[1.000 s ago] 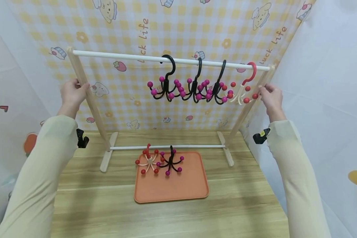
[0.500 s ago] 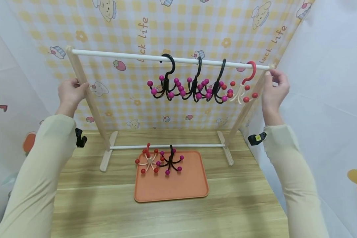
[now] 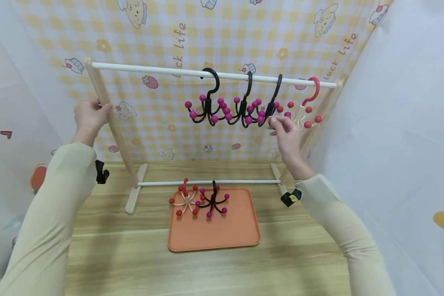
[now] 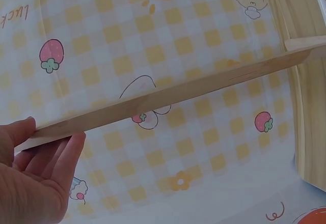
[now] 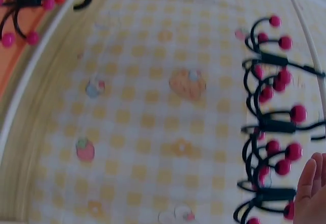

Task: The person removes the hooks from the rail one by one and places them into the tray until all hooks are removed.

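Across the near part of the view, two pale sleeves [image 3: 33,238] reached over the wood-grained surface [image 3: 133,267]. On it lay an orange tray [image 3: 214,234]; toward its far left side rested a red-hooked hanger [image 3: 187,200] with cream arms and red balls, and just right of that a dark hanger [image 3: 213,200] with magenta balls. Both hooks pointed away, past the tray's far rim toward the rack's white lower bar [image 3: 251,181]. Higher up, the left hand [image 3: 90,118] gripped the wooden left post [image 3: 118,137], thumb on one side and fingers around the other. The right hand [image 3: 290,137] was raised beside the rightmost of three black hangers [image 3: 243,107], its fingers loosely bent; whether they touched it could not be told. Those three hung from the white top rail [image 3: 151,70], and a second red-hooked one [image 3: 313,92] hung nearest the right post [image 3: 327,102]. Behind everything stretched a yellow-checked cloth [image 3: 229,43].
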Demonstrator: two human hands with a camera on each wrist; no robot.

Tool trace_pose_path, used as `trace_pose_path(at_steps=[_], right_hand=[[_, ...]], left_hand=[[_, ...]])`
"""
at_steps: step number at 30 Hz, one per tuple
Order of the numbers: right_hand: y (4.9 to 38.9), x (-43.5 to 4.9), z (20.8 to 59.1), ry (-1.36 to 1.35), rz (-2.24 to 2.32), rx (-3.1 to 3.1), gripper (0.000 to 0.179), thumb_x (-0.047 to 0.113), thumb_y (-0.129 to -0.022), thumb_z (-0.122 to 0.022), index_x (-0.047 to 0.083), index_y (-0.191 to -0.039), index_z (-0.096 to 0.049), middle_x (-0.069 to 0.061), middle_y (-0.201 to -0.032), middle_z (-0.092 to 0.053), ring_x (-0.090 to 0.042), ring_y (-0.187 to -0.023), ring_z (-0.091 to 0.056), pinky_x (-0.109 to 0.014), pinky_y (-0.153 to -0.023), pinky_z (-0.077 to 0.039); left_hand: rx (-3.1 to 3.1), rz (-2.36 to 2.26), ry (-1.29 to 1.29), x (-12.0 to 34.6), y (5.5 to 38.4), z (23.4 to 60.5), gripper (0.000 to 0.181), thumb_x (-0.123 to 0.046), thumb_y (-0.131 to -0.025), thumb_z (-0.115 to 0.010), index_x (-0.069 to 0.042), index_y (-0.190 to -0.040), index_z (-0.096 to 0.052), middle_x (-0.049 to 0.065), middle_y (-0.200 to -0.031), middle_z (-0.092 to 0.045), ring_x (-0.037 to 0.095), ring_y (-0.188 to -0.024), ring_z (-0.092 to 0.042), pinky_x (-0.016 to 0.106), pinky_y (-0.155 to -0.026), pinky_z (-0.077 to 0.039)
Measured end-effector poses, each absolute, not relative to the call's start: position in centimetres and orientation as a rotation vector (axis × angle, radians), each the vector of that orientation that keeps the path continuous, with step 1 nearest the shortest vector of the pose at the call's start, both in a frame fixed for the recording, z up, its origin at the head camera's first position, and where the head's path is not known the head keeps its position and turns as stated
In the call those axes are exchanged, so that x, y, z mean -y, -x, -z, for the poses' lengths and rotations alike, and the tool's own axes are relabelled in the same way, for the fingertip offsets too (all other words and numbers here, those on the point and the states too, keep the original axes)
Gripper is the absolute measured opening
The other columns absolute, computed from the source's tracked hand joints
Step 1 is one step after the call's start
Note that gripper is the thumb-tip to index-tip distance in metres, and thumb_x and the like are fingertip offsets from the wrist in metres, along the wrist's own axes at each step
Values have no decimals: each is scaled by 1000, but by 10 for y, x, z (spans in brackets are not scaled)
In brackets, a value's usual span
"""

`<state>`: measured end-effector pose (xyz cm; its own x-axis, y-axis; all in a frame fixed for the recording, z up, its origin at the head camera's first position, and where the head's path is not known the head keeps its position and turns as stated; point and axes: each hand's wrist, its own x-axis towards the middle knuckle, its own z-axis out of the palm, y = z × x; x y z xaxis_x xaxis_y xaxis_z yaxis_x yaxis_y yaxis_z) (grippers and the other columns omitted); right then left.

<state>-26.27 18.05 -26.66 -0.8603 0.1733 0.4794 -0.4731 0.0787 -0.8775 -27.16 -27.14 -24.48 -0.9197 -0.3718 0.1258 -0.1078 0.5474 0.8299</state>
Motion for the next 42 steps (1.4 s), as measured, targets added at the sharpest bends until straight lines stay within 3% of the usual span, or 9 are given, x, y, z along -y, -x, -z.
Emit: trace_pose_path(at_steps=[5, 14, 25, 32, 42], right_hand=[[253, -156, 269, -443, -1934, 1998, 17, 12, -89, -54, -2, -97, -61, -15, -95, -61, -17, -76, -60, -27, -67, -53], [253, -127, 253, -541, -1994, 2274, 32, 19, -90, -53, -2, -114, -54, -14, -111, -56, -21, -91, -58, -31, -80, -49], [274, -95, 221, -544, -2011, 2207, 33, 17, -89, -55, 1, -118, -52, -17, -112, -53, -25, -94, -56, -30, -80, -49], [290, -79, 206, -398, -1953, 2248, 31, 17, -88, -57, 5, -117, -54, -7, -106, -58, -20, -89, -58, -27, -77, -51], [304, -60, 202, -366, -1994, 2249, 33, 19, -86, -59, 4, -116, -55, -7, -102, -58, -17, -89, -58, -21, -75, -50]], left_hand=[[2508, 1287, -388, 271, 271, 246, 49, -31, -91, -44, 2, -127, -44, 23, -116, -48, 20, -89, -54, 14, -71, -49], [2518, 1281, -376, 273, 271, 248, 50, -32, -91, -44, 2, -127, -44, 25, -118, -48, 19, -90, -54, 28, -84, -47], [2507, 1267, -359, 273, 274, 247, 48, -30, -90, -47, 4, -124, -47, 22, -114, -50, 5, -74, -52, 24, -81, -48], [2502, 1277, -365, 273, 275, 248, 49, -30, -89, -47, 4, -124, -47, 22, -115, -50, 6, -75, -53, 25, -81, -48], [2499, 1303, -387, 273, 275, 248, 51, -32, -89, -47, 3, -126, -45, 21, -118, -49, 11, -84, -54, 30, -85, -46]])
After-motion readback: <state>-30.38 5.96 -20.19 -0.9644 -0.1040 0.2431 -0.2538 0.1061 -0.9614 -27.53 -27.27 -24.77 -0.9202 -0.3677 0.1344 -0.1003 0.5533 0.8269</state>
